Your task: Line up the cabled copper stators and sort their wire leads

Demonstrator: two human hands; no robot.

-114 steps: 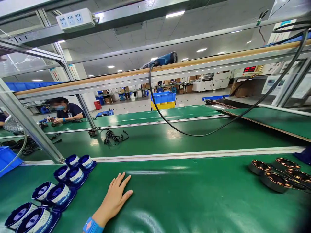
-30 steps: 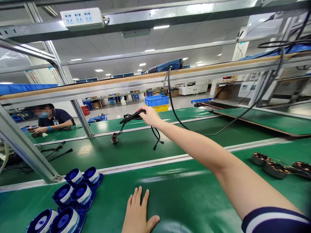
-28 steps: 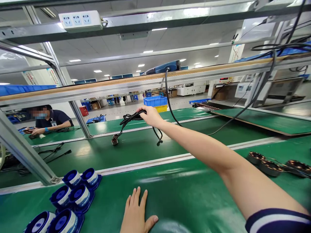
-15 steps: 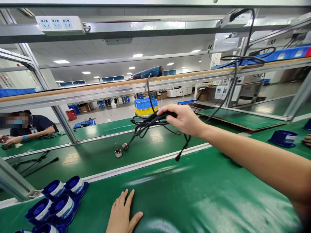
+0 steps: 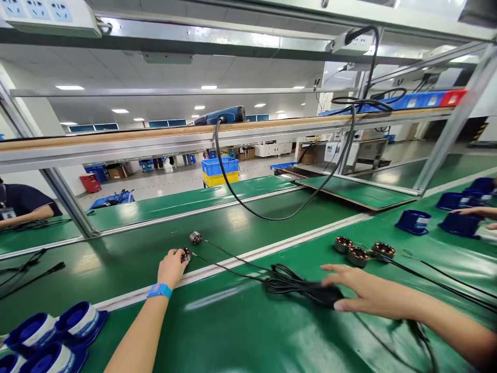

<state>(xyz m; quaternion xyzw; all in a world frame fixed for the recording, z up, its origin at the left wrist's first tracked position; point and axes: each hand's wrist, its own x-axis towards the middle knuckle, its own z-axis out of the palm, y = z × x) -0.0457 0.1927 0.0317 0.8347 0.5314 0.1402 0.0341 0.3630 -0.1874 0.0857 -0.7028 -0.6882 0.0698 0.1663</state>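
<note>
Though near, coils [image 5: 357,260] beyond right hand [image 5: 363,291]

no text can be read. the white bands [image 5: 87,326] round the blue cups [image 5: 72,317] at the lower left bear bluish print, too blurred to make out. pale labels [image 5: 412,103] stand on the blue bins [image 5: 425,98] of the upper shelf, their lettering too small. a badge [image 5: 8,213] hangs on a co-worker's dark shirt [image 5: 29,199], illegible. yellow-and-black warning stripes [image 5: 479,132] show at the far right.
</note>
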